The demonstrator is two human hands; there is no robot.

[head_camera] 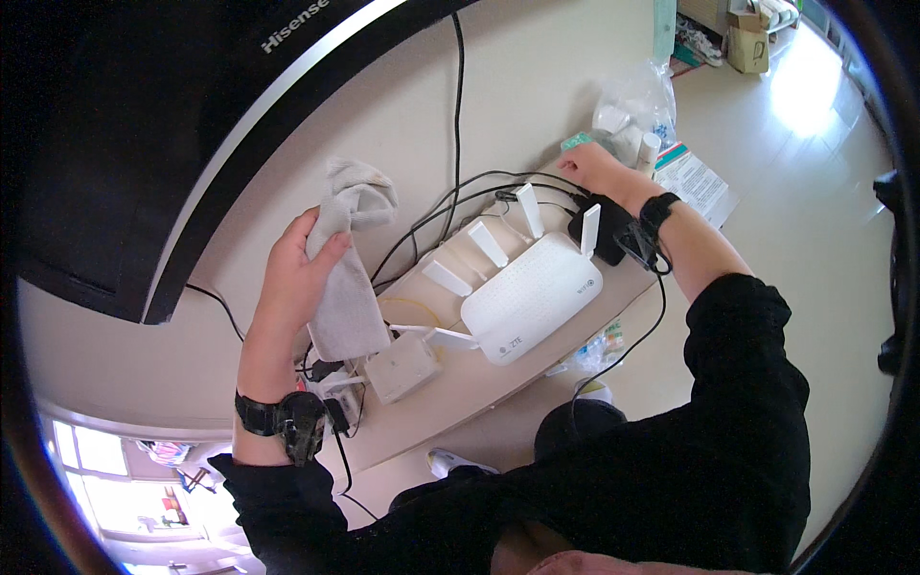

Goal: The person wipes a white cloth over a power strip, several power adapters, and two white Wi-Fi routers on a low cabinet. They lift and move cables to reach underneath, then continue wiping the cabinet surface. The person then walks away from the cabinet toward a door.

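Note:
My left hand (298, 269) grips a folded light grey cloth (348, 309), whose top end is bunched and bears a brownish stain. My right hand (593, 167) is at the far right end of the narrow shelf, by a green item (576, 141) and a plastic bag (632, 100); its fingers are partly hidden, so whether it holds anything cannot be told. Between my hands a white ZTE router (532, 298) with several raised antennas lies on the shelf (460, 406). A smaller white box (402, 368) sits just below the cloth.
A large Hisense television (144, 129) looms at the upper left. Black cables (458, 108) run down the wall and behind the router. A black box (600, 230) stands near my right wrist. Beyond it are a white bottle (648, 153) and a printed box (693, 183). Plugs (338, 395) crowd the shelf's left part.

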